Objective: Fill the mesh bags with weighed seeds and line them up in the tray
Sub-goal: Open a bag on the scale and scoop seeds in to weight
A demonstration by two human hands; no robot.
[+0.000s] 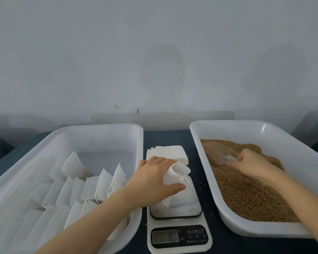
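My left hand (152,182) grips a white mesh bag (176,174) with its mouth held open, standing on the platform of a white kitchen scale (180,233). My right hand (253,165) holds the handle of a clear plastic scoop (222,153) dug into brown seeds (246,195) that fill the right white tray (290,142). The left white tray (99,132) holds several filled white bags (92,186) lined up in rows. The scale's display is lit; its digits are too blurred to read.
A stack of flat empty mesh bags (165,153) lies behind the scale, between the trays. All of it sits on a dark blue table (165,136) pushed against a pale wall. A few stray seeds lie on the table by the scale.
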